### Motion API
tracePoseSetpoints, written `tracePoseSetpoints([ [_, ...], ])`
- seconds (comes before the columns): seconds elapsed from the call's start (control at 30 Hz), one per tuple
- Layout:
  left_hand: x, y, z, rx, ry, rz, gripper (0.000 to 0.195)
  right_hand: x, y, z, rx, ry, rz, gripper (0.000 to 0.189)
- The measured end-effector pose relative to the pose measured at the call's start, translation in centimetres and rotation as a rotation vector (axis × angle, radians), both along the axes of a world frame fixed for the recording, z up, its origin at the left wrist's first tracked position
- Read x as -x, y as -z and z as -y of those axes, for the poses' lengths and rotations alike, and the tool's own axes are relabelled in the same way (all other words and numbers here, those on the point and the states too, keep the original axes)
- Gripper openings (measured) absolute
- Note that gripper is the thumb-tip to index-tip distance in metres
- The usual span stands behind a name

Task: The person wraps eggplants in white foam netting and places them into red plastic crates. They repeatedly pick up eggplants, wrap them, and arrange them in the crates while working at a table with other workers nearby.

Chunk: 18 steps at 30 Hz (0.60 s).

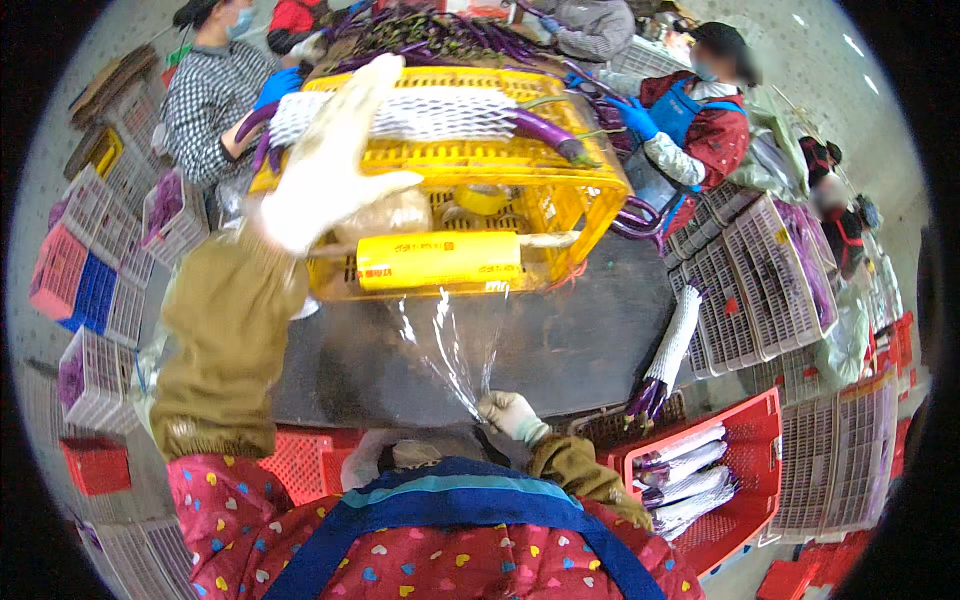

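Observation:
My left hand (330, 165), in a white glove, is raised with thumb and fingers apart in front of eggplants (551, 135) sleeved in white foam netting (442, 114). This bundle lies across the top of a yellow plastic crate (450, 163); whether my hand touches it cannot be told. Low at the table's near edge, my gloved right hand (515, 416) pinches the gathered end of clear plastic film (454, 360). The film stretches up toward a yellow-printed roll (439, 260), mounted on a rod (550, 239) at the crate's open front.
Netted eggplant bundles lie in a red crate (701, 540) at right; another netted bundle (675, 341) rests at the dark table's (600, 315) right edge. A tape roll (482, 199) sits inside the yellow crate. Co-workers stand across the table beside loose eggplants (480, 37). Grey crates (757, 285) line the right.

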State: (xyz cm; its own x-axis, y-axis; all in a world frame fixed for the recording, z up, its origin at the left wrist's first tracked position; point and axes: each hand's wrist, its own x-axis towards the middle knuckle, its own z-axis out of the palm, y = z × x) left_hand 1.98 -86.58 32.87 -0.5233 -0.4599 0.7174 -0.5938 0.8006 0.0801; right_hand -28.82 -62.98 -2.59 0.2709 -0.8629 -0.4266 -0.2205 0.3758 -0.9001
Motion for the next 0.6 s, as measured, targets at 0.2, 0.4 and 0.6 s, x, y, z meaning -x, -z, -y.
tracePoseSetpoints([
  [0.2, 4.9, -3.7, 12.7, -0.602, -0.193, 0.606, 0.129, 0.2, 1.8, -0.3, -0.057, 0.256, 0.101, 0.017],
  [0.4, 6.2, -2.8, 12.0, -0.519, -0.419, 0.603, 0.078, 0.8, 2.5, 0.7, -0.119, 0.162, 0.043, 0.023],
  [0.6, 5.9, -3.4, 6.5, 0.456, -0.322, 0.35, 0.086, 0.7, 0.9, 1.3, -0.121, 0.12, 0.054, 0.017],
])
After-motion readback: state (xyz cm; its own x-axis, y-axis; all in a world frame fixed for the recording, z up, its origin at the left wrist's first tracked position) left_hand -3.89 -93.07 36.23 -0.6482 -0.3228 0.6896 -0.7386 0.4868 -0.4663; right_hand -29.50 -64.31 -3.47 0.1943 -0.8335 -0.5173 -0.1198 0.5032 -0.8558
